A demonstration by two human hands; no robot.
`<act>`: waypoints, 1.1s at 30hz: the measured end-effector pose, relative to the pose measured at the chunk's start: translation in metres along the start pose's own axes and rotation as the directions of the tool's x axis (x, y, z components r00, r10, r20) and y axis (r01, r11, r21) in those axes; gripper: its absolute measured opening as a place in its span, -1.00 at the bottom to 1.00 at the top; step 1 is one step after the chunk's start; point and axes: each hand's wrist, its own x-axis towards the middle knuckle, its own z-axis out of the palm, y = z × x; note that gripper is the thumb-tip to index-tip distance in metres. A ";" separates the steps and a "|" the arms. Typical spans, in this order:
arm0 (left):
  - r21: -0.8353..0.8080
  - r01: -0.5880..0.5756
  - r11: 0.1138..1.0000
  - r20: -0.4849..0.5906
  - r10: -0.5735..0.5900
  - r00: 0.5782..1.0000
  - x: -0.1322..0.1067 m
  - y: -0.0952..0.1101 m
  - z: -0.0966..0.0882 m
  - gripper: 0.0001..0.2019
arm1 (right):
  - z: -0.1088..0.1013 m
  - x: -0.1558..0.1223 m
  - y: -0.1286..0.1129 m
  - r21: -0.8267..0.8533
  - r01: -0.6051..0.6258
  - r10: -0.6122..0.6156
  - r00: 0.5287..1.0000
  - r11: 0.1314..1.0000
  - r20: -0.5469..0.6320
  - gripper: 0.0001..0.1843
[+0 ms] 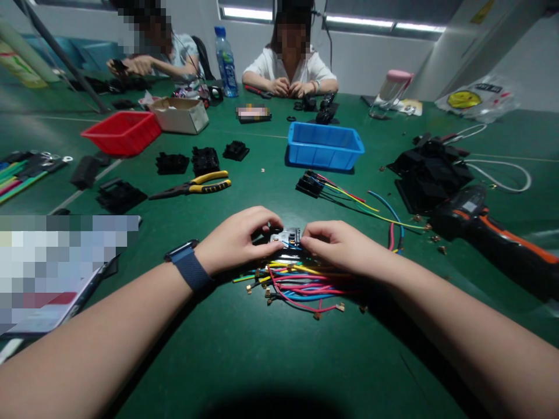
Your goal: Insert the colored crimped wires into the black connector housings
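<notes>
A small black-and-silver electrical part (288, 237), with a short blue wire across its front, is held between my two hands. My left hand (244, 235) grips its left end between thumb and fingers, and a dark watch strap (192, 269) circles that wrist. With thumb and index finger pinched together, my right hand (334, 241) is at the part's right edge; what lies inside the pinch is hidden. Just below the hands, a bundle of red, blue and yellow wires (305, 285) with brass terminals lies on the green table (279, 355).
Yellow-black pliers (192, 186) lie ahead on the left, near black plastic parts (205, 160). A wired black part (310, 183) sits before a blue bin (325, 148). A red bin (124, 132) stands left; an orange-black power tool (493, 233) lies right. Two people sit opposite.
</notes>
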 end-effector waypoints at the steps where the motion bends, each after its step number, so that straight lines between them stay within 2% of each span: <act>1: -0.002 0.001 1.000 0.000 -0.001 1.000 0.000 0.001 0.000 -0.70 | 0.002 0.001 0.001 0.024 -0.010 0.010 1.000 1.000 -0.002 -0.71; 8: -0.003 -0.016 1.000 0.000 0.016 1.000 0.002 0.003 0.000 -0.70 | 0.004 0.004 0.009 0.166 -0.012 0.008 1.000 0.986 0.028 -0.69; 17: -0.009 -0.014 1.000 0.005 0.014 1.000 0.000 0.004 0.000 -0.70 | 0.003 0.004 0.010 0.255 -0.076 0.055 0.994 0.964 0.090 -0.69; 27: -0.021 -0.018 1.000 -0.001 0.018 1.000 0.002 0.004 0.000 -0.69 | 0.003 0.004 0.009 0.282 -0.116 0.099 0.992 0.952 0.075 -0.74; 33: -0.026 -0.026 0.999 0.001 0.026 1.000 0.003 0.003 0.001 -0.69 | 0.000 0.005 0.011 0.316 -0.093 0.059 0.992 0.944 0.116 -0.81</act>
